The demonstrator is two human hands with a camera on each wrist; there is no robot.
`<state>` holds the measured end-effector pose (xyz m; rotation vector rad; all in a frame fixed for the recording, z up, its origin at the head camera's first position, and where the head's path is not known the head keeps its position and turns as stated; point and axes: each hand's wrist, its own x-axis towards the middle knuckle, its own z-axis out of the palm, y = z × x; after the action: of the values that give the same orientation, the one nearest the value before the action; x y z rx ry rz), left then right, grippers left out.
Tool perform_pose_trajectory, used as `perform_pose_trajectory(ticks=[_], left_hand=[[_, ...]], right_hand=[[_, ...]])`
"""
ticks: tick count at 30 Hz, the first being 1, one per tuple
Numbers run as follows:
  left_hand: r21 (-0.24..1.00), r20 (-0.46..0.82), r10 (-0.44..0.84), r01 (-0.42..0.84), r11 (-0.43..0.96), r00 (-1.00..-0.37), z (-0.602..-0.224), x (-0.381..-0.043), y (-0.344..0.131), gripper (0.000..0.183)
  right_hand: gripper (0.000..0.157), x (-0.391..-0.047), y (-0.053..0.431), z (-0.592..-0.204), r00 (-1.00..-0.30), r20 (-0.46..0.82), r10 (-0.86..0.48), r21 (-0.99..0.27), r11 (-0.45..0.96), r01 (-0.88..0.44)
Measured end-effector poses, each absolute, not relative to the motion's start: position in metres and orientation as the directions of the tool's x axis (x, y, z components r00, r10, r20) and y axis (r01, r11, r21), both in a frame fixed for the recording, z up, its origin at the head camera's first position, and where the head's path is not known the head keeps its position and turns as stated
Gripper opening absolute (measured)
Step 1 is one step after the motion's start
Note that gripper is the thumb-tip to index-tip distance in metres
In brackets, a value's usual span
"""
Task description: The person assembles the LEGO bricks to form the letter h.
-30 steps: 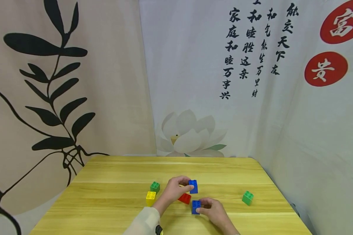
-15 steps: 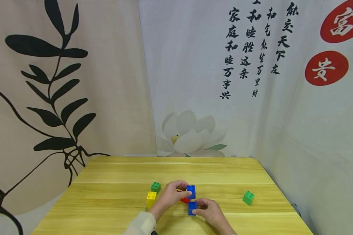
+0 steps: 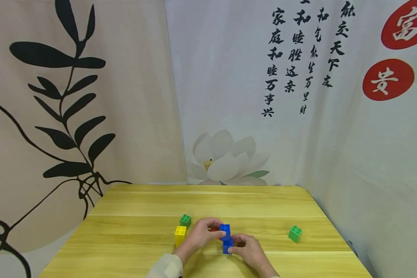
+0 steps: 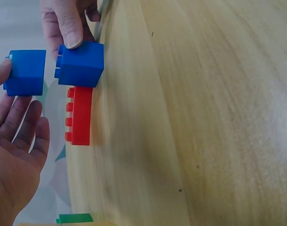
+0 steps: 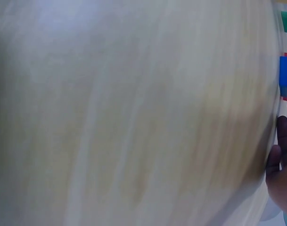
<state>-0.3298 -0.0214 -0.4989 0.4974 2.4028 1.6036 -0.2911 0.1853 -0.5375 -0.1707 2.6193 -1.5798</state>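
Between thumb and fingers, my left hand (image 3: 203, 234) pinches a blue toy building brick (image 3: 225, 231), held up off the table. Just below it in the head view, my right hand (image 3: 250, 249) grips a second blue brick (image 3: 227, 247). A narrow gap separates the two blue bricks (image 4: 25, 73) (image 4: 81, 66) in the left wrist view, with the studs of the lower one facing the raised one. A long red brick (image 4: 81, 117) lies beside the lower blue brick, mostly hidden by my left hand in the head view. Only part of my right hand (image 5: 282, 181) shows in the right wrist view.
Left of my left forearm stand a yellow brick (image 3: 180, 234) and a green brick (image 3: 185, 221). Another green brick (image 3: 295, 233) sits farther right on the wooden table (image 3: 142, 204). A printed cloth backdrop (image 3: 229, 77) hangs behind the table.
My left hand has brought its blue brick down and nearer to the other blue brick. The right hand has shifted slightly left with its brick, and the red brick has become more covered.
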Motion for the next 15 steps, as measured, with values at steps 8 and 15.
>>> perform_pose_trajectory(ticks=[8, 15], left_hand=[[0.924, 0.026, 0.407, 0.177, 0.339, -0.913, -0.5052, -0.3289, -0.0193, 0.03], [0.919, 0.033, 0.415, 0.191, 0.344, -0.909, -0.5063, -0.3288, -0.0178, 0.031]], right_hand=[[0.043, -0.2918, 0.1845, -0.5386, -0.991, -0.016, -0.13, -0.898, 0.438, -0.043], [0.042, -0.2921, 0.1843, -0.5383, -0.991, -0.003, -0.133, -0.896, 0.441, -0.057]])
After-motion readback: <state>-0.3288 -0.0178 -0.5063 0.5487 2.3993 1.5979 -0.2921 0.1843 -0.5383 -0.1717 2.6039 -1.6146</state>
